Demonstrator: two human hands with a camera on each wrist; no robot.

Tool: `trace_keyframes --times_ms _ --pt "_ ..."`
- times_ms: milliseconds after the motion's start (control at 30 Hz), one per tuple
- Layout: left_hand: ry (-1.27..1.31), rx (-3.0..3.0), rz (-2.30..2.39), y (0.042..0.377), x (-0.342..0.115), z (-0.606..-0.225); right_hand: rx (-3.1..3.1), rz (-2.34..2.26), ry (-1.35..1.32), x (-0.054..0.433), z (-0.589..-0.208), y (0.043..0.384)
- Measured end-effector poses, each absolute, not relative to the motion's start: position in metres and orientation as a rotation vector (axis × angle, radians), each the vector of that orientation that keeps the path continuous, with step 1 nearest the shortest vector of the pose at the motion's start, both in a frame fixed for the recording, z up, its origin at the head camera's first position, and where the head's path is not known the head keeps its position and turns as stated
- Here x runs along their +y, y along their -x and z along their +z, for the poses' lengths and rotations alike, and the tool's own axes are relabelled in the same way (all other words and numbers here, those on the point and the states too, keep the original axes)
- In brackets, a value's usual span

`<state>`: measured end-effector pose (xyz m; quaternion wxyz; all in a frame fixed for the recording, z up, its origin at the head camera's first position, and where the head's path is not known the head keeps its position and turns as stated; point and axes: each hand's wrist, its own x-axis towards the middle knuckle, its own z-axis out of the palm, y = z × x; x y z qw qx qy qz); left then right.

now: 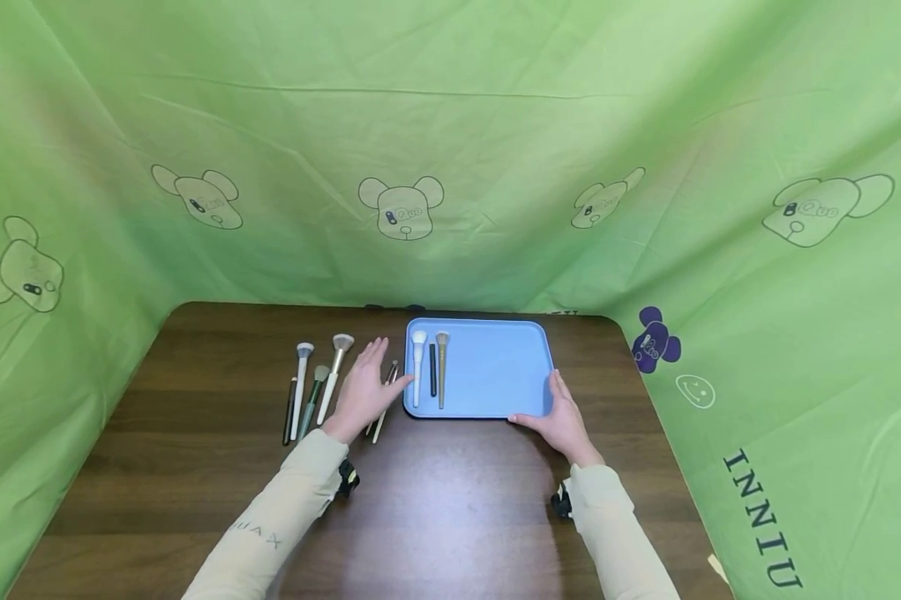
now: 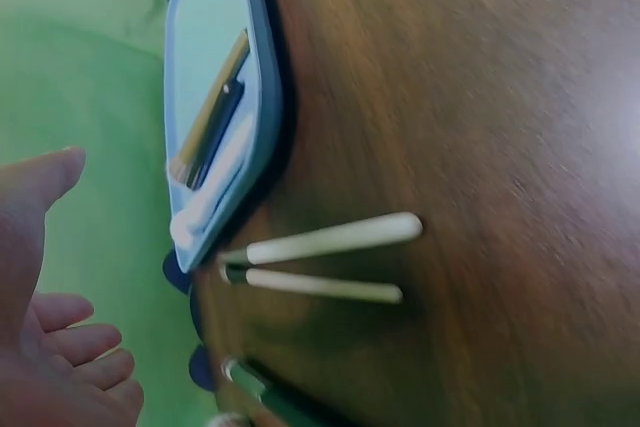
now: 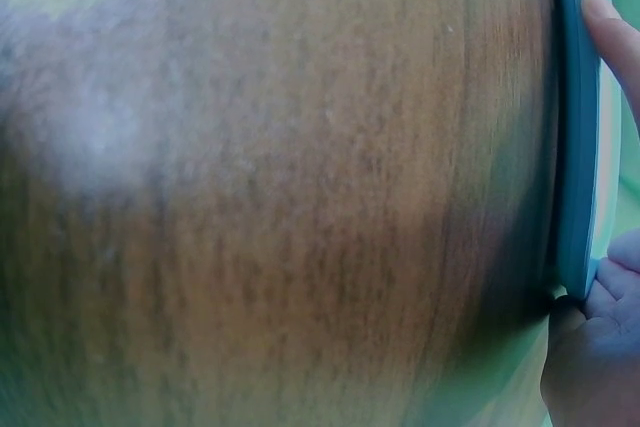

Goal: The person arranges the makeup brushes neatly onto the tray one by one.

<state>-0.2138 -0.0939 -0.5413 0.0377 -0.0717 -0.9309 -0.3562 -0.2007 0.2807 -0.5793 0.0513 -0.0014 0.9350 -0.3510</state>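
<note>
A blue tray [image 1: 495,367] lies at the back of the table. In its left part lie a white makeup brush [image 1: 417,367], a thin black stick-like tool [image 1: 432,371] and a brown-handled brush [image 1: 442,375]. My right hand [image 1: 563,421] grips the tray's near right corner, thumb on the front edge and fingers along the right side. My left hand [image 1: 363,390] is spread just left of the tray, thumb close to its left edge, holding nothing. Two slim pale-handled brushes [image 2: 335,239] lie beside the tray, partly hidden below the left hand in the head view.
Left of my left hand lie a large white brush [image 1: 333,383], a green brush [image 1: 313,402], another white brush [image 1: 300,392] and a thin black tool [image 1: 289,411]. Green printed cloth [image 1: 495,167] hangs behind and around the wooden table [image 1: 450,500].
</note>
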Motion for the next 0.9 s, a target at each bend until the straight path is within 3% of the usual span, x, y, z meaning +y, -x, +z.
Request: trace_keyframes --times_ms 900 --pt "-0.104 -2.779 -1.031 0.168 -0.2 -0.553 2.834 -1.069 -0.013 0.28 -0.578 0.2"
